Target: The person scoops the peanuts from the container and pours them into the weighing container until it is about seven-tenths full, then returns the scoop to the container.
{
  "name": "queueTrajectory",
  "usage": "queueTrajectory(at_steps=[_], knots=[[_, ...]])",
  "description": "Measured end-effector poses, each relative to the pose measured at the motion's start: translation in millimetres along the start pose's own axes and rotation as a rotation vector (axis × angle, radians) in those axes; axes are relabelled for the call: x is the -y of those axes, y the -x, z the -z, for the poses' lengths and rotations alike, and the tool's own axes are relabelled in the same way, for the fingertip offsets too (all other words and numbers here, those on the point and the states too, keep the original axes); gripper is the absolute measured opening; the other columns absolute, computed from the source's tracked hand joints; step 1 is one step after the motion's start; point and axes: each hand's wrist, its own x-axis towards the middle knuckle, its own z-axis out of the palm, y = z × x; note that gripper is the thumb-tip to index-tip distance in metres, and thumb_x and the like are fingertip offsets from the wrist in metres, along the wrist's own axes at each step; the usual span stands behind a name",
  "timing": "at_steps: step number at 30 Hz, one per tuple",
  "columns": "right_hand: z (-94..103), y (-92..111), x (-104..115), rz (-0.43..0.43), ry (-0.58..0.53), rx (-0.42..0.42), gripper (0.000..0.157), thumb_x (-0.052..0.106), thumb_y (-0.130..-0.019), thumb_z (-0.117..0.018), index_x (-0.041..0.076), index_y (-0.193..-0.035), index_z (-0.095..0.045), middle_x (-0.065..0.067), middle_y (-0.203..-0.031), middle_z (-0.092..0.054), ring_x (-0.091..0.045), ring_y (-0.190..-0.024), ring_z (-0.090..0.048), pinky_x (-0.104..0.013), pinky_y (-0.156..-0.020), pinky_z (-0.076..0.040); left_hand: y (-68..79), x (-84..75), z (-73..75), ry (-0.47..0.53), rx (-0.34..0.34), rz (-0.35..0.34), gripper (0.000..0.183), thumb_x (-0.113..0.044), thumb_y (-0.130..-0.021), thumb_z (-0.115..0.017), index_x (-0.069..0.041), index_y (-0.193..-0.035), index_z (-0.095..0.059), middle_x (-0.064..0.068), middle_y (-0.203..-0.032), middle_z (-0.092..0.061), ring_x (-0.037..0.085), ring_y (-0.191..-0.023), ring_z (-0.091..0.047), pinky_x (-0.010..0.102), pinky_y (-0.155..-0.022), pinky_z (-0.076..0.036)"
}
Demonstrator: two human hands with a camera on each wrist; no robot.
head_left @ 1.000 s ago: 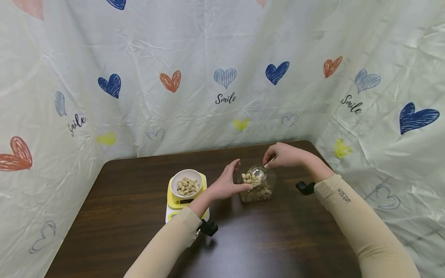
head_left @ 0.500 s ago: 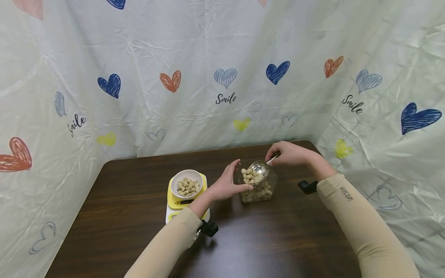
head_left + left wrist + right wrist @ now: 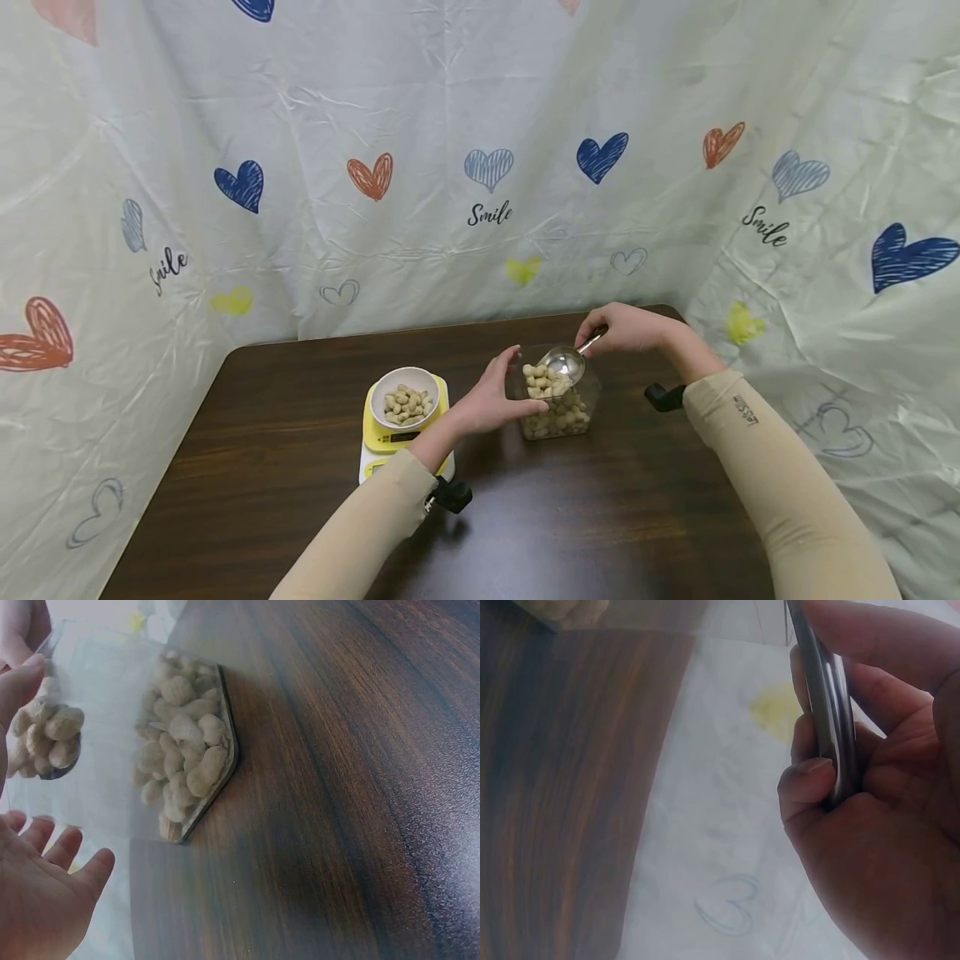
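Over on the left we've got a white bowl (image 3: 403, 395) of peanuts sitting on a yellow scale (image 3: 397, 435). Our left hand (image 3: 491, 402) cups the clear container (image 3: 558, 408) of peanuts mid-tabletop (image 3: 300, 467), fingers (image 3: 45, 847) loosely curved around its side. Our right hand (image 3: 626, 327) has its fingers (image 3: 806, 784) clamped on the spoon (image 3: 567, 361) handle, with the peanut-loaded bowl over the container.

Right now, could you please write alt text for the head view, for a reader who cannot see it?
A right hand holds a metal spoon heaped with peanuts over a clear container of peanuts, which the left hand steadies. Beside it, a white bowl of peanuts sits on a yellow kitchen scale on a dark wooden table.
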Motion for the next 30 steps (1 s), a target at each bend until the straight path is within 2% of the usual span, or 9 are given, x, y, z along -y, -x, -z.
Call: queueTrajectory(at_steps=[10, 15, 19, 26, 30], knots=[[3.3, -2.3, 1.9, -0.009, -0.037, -0.018, 0.016, 0.022, -0.081, -0.073, 0.021, -0.097, -0.070, 0.001, -0.102, -0.062, -0.021, -0.091, -0.056, -0.036, -0.074, -0.047, 0.6, -0.9, -0.1, 0.006, -0.002, 0.006, 0.102, -0.059, -0.070, -0.071, -0.035, -0.147, -0.008, -0.004, -0.145, -0.025, 0.017, -0.132, -0.029, 0.039, -0.098, -0.034], [2.2, -1.5, 0.8, 0.018, -0.051, -0.013, 0.017, 0.020, -0.082, -0.072, 0.018, -0.098, -0.070, -0.001, -0.101, -0.063, -0.023, -0.090, -0.057, -0.037, -0.073, -0.046, 1.2, -1.2, 0.1, 0.009, 0.001, 0.011, 0.103, -0.063, -0.069, -0.070, -0.036, -0.147, -0.008, -0.002, -0.146, -0.025, 0.020, -0.132, -0.029, 0.041, -0.098, -0.035], [1.3, 0.0, -2.8, 0.036, -0.056, -0.008, 0.017, 0.021, -0.082, -0.072, 0.018, -0.098, -0.070, -0.002, -0.101, -0.063, -0.023, -0.090, -0.056, -0.038, -0.073, -0.046, 1.5, -0.7, 0.0, 0.008, 0.000, 0.013, 0.101, -0.058, -0.071, -0.071, -0.037, -0.147, -0.007, -0.003, -0.146, -0.025, 0.016, -0.132, -0.029, 0.040, -0.098, -0.035], [1.3, 2.5, -5.8, 0.017, -0.064, 0.024, 0.018, 0.025, -0.083, -0.071, 0.020, -0.100, -0.070, 0.000, -0.102, -0.063, -0.023, -0.092, -0.056, -0.048, -0.080, -0.044, 1.6, -1.6, -0.2, 0.007, -0.003, 0.013, 0.100, -0.054, -0.073, -0.072, -0.035, -0.148, -0.008, -0.003, -0.146, -0.025, 0.015, -0.131, -0.030, 0.040, -0.097, -0.035], [1.7, 2.1, -5.3, 0.016, -0.062, 0.049, 0.018, 0.026, -0.082, -0.071, 0.020, -0.100, -0.069, 0.000, -0.102, -0.063, -0.024, -0.093, -0.055, -0.047, -0.080, -0.044, 1.7, -2.6, -0.2, 0.005, -0.005, 0.014, 0.100, -0.054, -0.072, -0.073, -0.036, -0.147, -0.008, -0.006, -0.145, -0.025, 0.015, -0.131, -0.030, 0.039, -0.097, -0.035]])
